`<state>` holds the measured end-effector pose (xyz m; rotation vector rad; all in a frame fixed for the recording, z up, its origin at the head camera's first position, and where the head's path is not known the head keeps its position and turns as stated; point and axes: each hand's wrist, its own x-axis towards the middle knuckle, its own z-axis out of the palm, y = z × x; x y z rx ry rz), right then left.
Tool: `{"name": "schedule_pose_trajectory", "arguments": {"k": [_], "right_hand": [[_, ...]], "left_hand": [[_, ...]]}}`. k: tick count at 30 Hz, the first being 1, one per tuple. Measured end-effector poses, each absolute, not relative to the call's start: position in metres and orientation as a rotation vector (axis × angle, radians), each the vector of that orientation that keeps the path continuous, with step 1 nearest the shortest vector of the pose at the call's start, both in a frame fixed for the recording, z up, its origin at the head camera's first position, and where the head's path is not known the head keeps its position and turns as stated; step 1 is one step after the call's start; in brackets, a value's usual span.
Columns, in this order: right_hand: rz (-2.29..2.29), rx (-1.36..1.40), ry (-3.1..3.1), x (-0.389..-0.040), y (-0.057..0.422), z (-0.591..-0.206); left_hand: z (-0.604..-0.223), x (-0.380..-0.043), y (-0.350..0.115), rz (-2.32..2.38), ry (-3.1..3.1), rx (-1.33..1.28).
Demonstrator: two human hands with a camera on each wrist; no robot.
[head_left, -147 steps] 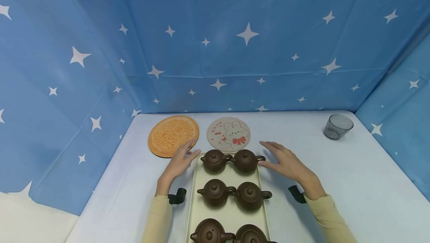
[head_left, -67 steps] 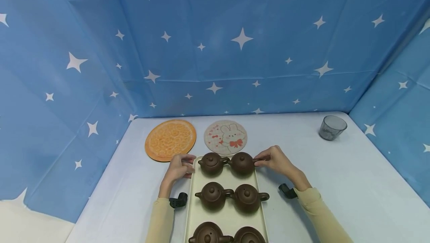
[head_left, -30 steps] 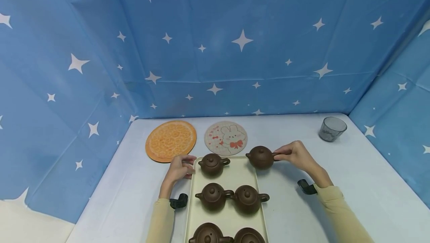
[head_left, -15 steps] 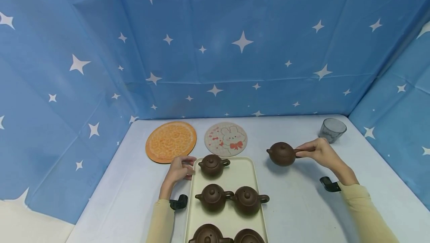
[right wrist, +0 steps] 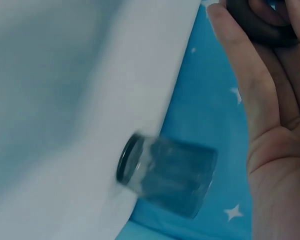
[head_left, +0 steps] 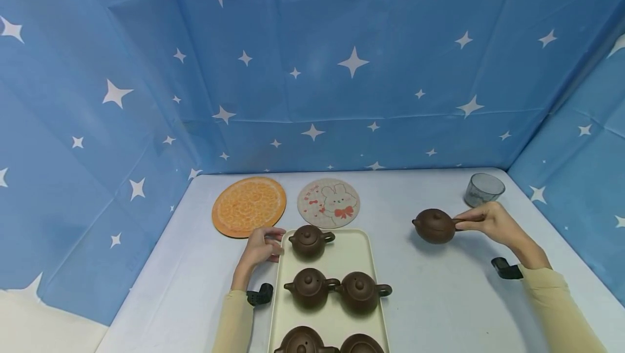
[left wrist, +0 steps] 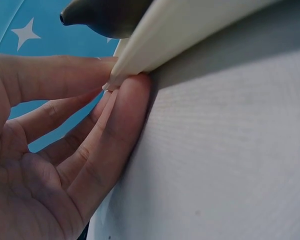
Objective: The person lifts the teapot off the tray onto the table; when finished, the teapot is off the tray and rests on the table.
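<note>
Farther right than half a second ago, one teapot [head_left: 432, 227] hangs over the table [head_left: 429, 309] in the head view, spout left, long axis left to right; the nearer right hand [head_left: 500, 226] is at its right end, glass [head_left: 483, 190] just beyond. Left wrist: the left hand [left wrist: 40, 190] pinches the tray [left wrist: 175, 35] by its left rim. Right wrist: the right hand grips the teapot's handle [right wrist: 262, 31].
</note>
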<state>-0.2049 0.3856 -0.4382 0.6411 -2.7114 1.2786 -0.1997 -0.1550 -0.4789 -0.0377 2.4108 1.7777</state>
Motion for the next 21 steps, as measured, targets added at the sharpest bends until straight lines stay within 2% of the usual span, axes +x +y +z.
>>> {"name": "schedule_pose_trajectory", "arguments": {"k": [9,21], "right_hand": [[1.289,0.64,-2.742,-0.215,0.415,-0.444],[1.326,0.608,-2.777,-0.218,0.429,-0.46]], "left_hand": [[-0.486,-0.202,-0.158,1.785,2.386,-0.013],[-0.484,-0.201,-0.157,1.816,2.377,-0.034]]}}
